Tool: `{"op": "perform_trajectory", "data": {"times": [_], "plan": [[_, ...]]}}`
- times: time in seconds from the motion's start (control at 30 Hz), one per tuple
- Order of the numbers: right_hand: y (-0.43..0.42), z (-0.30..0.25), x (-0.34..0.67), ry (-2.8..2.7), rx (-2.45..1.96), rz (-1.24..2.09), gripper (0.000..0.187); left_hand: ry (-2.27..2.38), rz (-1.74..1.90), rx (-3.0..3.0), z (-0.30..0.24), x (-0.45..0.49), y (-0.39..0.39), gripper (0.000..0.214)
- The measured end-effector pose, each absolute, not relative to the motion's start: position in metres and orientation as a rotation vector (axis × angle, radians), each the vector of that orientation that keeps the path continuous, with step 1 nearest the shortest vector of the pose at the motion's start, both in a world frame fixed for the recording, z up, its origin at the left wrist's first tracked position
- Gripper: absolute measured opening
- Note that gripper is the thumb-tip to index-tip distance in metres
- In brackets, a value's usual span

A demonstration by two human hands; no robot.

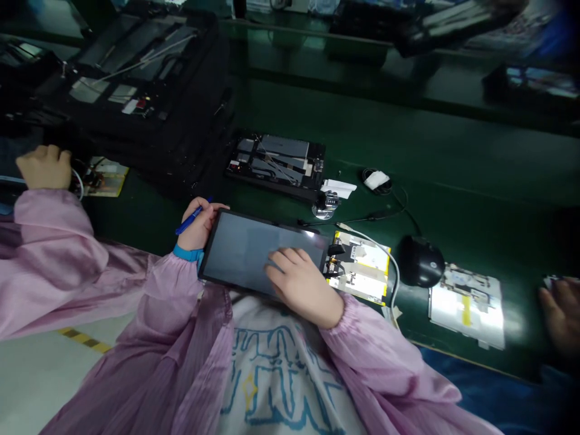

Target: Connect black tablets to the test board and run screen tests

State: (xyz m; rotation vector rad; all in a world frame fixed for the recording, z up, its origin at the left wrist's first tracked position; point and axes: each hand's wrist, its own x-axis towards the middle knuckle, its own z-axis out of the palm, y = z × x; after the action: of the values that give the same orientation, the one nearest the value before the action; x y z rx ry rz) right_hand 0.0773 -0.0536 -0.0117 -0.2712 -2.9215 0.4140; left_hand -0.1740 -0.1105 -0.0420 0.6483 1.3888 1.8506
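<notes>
A tablet [240,244] with a dark grey, unlit screen is held tilted in front of my body. At its upper left edge, my left hand [194,228] grips the frame and also keeps a blue pen [188,220] in its fingers. My right hand [301,284] lies over the lower right of the screen, with its fingers bent slightly and touching the glass. Just right of the tablet lies a battery board [362,266] with yellow edges and black connectors. A white cable [392,260] curves around that board.
An opened tablet body [276,160] lies behind, near a small metallic device [326,205]. Stacked black trays [154,115] rise at the left. To the right are a black round device [421,260] and a silver board [466,305]. Co-workers' hands [45,169] appear at both sides.
</notes>
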Motion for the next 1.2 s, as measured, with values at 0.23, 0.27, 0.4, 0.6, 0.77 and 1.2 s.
{"op": "perform_trajectory", "data": {"times": [0.23,0.27,0.4,0.6,0.77,1.2], "plan": [[-0.037,-0.015,0.14,-2.801,-0.508,0.603,0.058,1.389,1.858,0.668,-0.044,-0.175,-0.11,0.03],[-0.036,-0.017,0.146,-2.806,-0.521,0.62,0.065,1.383,1.862,0.673,-0.044,-0.175,-0.11,0.03],[-0.033,-0.024,0.156,-2.831,-0.577,0.675,0.076,1.376,1.878,0.671,-0.044,-0.175,-0.108,0.029],[-0.033,-0.028,0.154,-2.837,-0.589,0.687,0.077,1.394,1.89,0.633,-0.042,-0.172,-0.109,0.025],[-0.033,-0.028,0.154,-2.834,-0.606,0.676,0.075,1.38,1.889,0.614,-0.041,-0.172,-0.109,0.026],[-0.033,-0.028,0.153,-2.82,-0.577,0.688,0.073,1.434,1.864,0.672,-0.04,-0.172,-0.11,0.026]]}}
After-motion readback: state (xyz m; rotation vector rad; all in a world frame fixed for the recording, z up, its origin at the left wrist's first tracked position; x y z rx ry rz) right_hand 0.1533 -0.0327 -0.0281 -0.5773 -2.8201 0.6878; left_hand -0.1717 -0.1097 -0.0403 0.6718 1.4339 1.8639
